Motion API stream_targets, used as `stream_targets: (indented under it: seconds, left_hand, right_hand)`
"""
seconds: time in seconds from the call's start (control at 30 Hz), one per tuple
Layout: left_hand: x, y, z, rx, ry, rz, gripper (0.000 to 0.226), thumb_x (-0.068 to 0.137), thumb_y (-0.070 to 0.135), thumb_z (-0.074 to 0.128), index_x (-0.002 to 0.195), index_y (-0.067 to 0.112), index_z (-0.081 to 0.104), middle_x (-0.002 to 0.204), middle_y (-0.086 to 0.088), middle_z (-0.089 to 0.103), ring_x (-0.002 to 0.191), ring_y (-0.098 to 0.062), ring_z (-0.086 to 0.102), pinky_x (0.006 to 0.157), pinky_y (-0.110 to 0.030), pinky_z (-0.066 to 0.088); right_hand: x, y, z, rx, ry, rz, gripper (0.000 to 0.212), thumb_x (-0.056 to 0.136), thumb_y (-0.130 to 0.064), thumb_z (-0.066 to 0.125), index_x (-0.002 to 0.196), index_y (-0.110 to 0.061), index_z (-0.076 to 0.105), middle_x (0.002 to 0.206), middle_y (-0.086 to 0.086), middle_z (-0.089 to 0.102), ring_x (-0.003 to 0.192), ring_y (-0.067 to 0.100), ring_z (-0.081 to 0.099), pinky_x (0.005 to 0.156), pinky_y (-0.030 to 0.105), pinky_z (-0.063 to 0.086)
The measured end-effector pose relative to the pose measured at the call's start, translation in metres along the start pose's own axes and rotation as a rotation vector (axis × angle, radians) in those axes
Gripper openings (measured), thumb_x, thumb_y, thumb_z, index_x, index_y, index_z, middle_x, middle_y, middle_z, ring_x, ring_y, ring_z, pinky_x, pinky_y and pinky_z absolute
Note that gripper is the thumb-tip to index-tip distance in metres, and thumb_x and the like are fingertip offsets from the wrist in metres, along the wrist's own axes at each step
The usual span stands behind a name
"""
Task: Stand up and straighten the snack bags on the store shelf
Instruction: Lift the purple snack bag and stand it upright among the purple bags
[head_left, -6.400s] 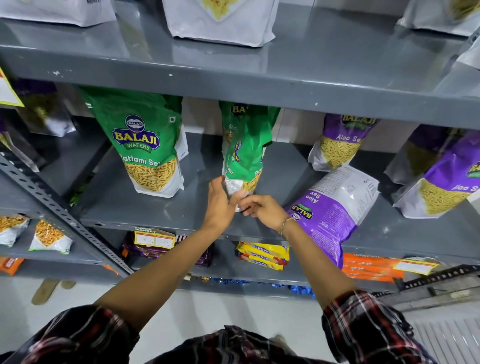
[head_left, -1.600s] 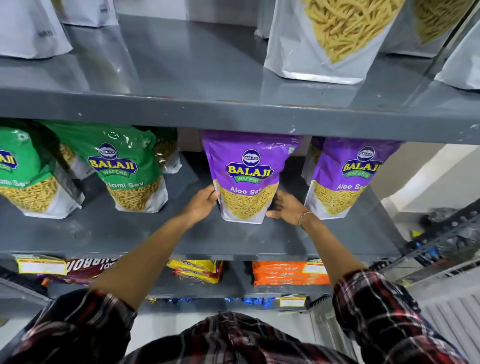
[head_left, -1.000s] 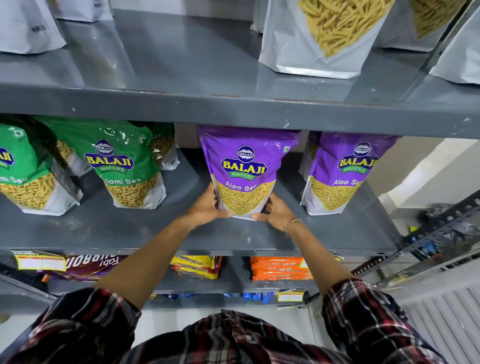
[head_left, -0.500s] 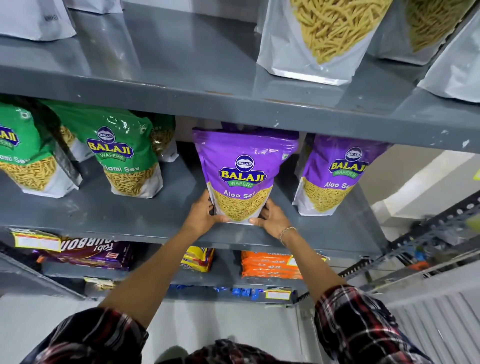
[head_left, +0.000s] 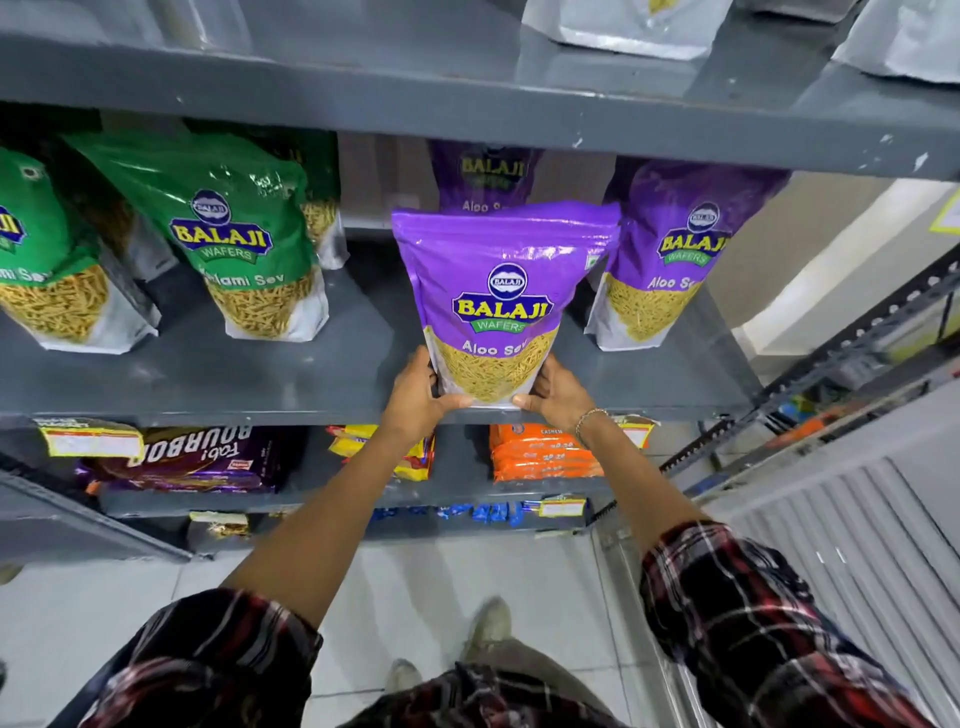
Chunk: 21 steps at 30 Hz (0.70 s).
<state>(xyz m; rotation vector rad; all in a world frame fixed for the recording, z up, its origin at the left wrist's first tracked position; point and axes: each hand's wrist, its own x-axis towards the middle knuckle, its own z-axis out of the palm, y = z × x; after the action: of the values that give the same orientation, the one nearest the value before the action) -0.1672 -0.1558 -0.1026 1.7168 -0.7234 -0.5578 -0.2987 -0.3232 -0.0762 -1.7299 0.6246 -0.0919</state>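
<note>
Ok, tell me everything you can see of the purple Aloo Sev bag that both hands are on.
The purple Aloo Sev bag is a glossy plastic stand-up pouch, purple above with a Balaji Wafers logo, and its lower part shows yellow sev. It stands upright, facing out, at the front edge of the grey shelf. The left hand and right hand grip its bottom corners, thumbs across the front. Another purple bag stands behind it.

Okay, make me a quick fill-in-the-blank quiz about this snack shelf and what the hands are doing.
1. Both hands grip the ____ Aloo Sev bag at its bottom.
2. The left hand and right hand hold it near the shelf's ____ edge.
3. The bags to its left are ____.

Answers: purple; front; green
</note>
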Motion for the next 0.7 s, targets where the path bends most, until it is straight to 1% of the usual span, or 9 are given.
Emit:
stream_targets:
  seconds: [0.13, 0.23, 0.27, 0.33, 0.4, 0.47, 0.5, 0.63, 0.7]
  left_hand:
    - [-0.007, 0.005, 0.005, 0.038, 0.010, -0.008, 0.077, 0.071, 0.020, 0.081, 0.133, 0.016, 0.036, 0.134, -0.005, 0.054, 0.122, -0.019, 0.053, 0.085, -0.011, 0.045]
    - [-0.020, 0.010, 0.010, 0.034, 0.181, 0.012, 0.099, 0.066, 0.030, 0.085, 0.143, 0.020, 0.023, 0.148, -0.005, 0.038, 0.135, -0.018, 0.039, 0.104, -0.026, 0.040]
    - [-0.030, 0.012, 0.016, 0.079, 0.333, 0.011, 0.098, 0.065, 0.032, 0.084, 0.143, 0.019, 0.025, 0.148, -0.008, 0.036, 0.135, -0.019, 0.036, 0.107, -0.030, 0.036]
    - [-0.046, 0.024, 0.039, 0.207, 0.544, 0.118, 0.066, 0.074, 0.029, 0.078, 0.128, 0.010, 0.046, 0.130, -0.016, 0.047, 0.120, -0.021, 0.042, 0.101, -0.034, 0.038]
    - [-0.049, 0.046, 0.076, 0.295, 0.404, 0.341, 0.023, 0.085, 0.016, 0.065, 0.105, 0.005, 0.061, 0.108, -0.019, 0.059, 0.105, -0.015, 0.044, 0.093, -0.035, 0.039]
    - [-0.031, 0.066, 0.114, 0.336, 0.097, 0.506, 0.013, 0.091, 0.008, 0.055, 0.099, 0.003, 0.064, 0.101, -0.017, 0.063, 0.101, -0.012, 0.046, 0.090, -0.037, 0.039]
    - [-0.014, 0.074, 0.131, 0.329, 0.007, 0.525, 0.017, 0.093, 0.010, 0.052, 0.105, 0.003, 0.063, 0.108, -0.015, 0.063, 0.105, -0.012, 0.048, 0.093, -0.039, 0.040]
    - [0.055, 0.103, 0.177, 0.081, 0.070, 0.217, 0.081, 0.082, 0.019, 0.070, 0.145, 0.004, 0.020, 0.152, -0.013, 0.027, 0.141, -0.025, 0.030, 0.114, -0.036, 0.028]
    - [0.091, 0.107, 0.185, 0.086, 0.058, 0.019, 0.103, 0.076, 0.018, 0.077, 0.147, 0.002, 0.004, 0.158, -0.017, 0.014, 0.145, -0.026, 0.020, 0.116, -0.033, 0.020]
  right_hand:
    - [-0.001, -0.003, -0.003, -0.023, -0.061, 0.007, 0.073, 0.077, 0.010, 0.064, 0.136, -0.012, 0.027, 0.139, 0.011, 0.046, 0.128, 0.022, 0.045, 0.109, 0.038, 0.038]
    - [-0.002, 0.000, -0.018, 0.043, -0.120, -0.022, 0.081, 0.076, 0.015, 0.061, 0.139, -0.013, 0.019, 0.143, 0.007, 0.037, 0.130, 0.018, 0.039, 0.109, 0.037, 0.036]
    - [-0.003, 0.004, -0.029, 0.080, -0.059, -0.035, 0.080, 0.077, 0.016, 0.059, 0.140, -0.012, 0.020, 0.142, 0.008, 0.037, 0.127, 0.017, 0.040, 0.107, 0.036, 0.037]
    - [-0.006, 0.016, -0.057, 0.103, 0.229, -0.068, 0.057, 0.078, 0.011, 0.061, 0.129, -0.007, 0.039, 0.121, 0.010, 0.052, 0.108, 0.010, 0.053, 0.097, 0.034, 0.042]
    - [-0.008, 0.029, -0.092, 0.104, 0.616, -0.137, 0.027, 0.079, -0.001, 0.066, 0.099, -0.012, 0.054, 0.087, 0.001, 0.060, 0.077, -0.008, 0.057, 0.083, 0.029, 0.045]
    - [-0.006, 0.035, -0.127, 0.196, 0.866, -0.169, 0.032, 0.078, -0.005, 0.068, 0.093, -0.018, 0.044, 0.078, -0.006, 0.051, 0.064, -0.010, 0.052, 0.074, 0.022, 0.044]
    - [-0.001, 0.038, -0.146, 0.243, 0.880, -0.157, 0.040, 0.077, -0.004, 0.069, 0.100, -0.016, 0.040, 0.083, -0.005, 0.048, 0.068, -0.008, 0.051, 0.073, 0.019, 0.044]
    - [0.033, 0.044, -0.206, 0.168, 0.451, -0.049, 0.123, 0.046, -0.029, 0.085, 0.142, -0.014, 0.011, 0.145, 0.008, 0.027, 0.129, 0.022, 0.037, 0.105, 0.042, 0.040]
    - [0.046, 0.043, -0.227, -0.069, 0.289, -0.124, 0.124, 0.047, -0.025, 0.088, 0.143, -0.009, 0.011, 0.152, 0.011, 0.020, 0.136, 0.024, 0.027, 0.111, 0.036, 0.035]
